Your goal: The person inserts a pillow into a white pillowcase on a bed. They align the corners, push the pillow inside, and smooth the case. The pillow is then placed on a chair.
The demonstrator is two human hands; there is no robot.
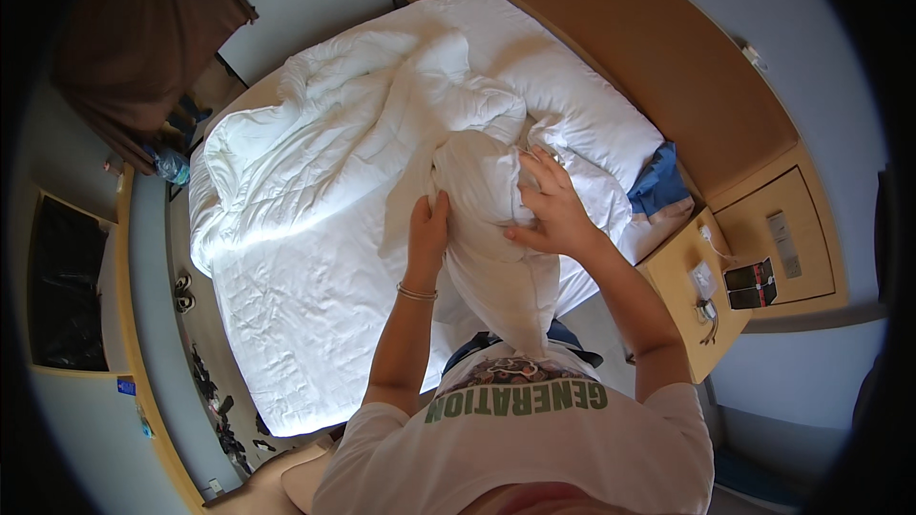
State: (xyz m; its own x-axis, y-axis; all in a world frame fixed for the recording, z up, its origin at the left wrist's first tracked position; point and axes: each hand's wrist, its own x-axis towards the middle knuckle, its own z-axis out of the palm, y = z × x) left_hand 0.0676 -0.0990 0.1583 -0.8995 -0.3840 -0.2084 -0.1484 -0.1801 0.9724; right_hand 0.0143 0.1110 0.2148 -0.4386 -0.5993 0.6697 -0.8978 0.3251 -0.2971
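In front of my body I hold up a white pillow (482, 200), bunched at the top with loose white fabric hanging toward my shirt. My left hand (429, 225) grips its left side, thumb up against the cloth. On the other side, my right hand (553, 202) has its fingers curled over the fabric near the pillow's upper right edge. Beneath and beyond it lies the bed with a white sheet (286, 334). A rumpled white duvet (315, 148) is heaped across the far left of the bed. Another white pillow (582, 100) rests along the headboard.
A wooden headboard (658, 38) runs along the right. Blue cloth (658, 183) lies at the bed's right corner. The near nightstand (706, 348) bears cables and a dark box (751, 284). Shoes (183, 293) lie on the floor at left, below a plastic bottle (172, 167).
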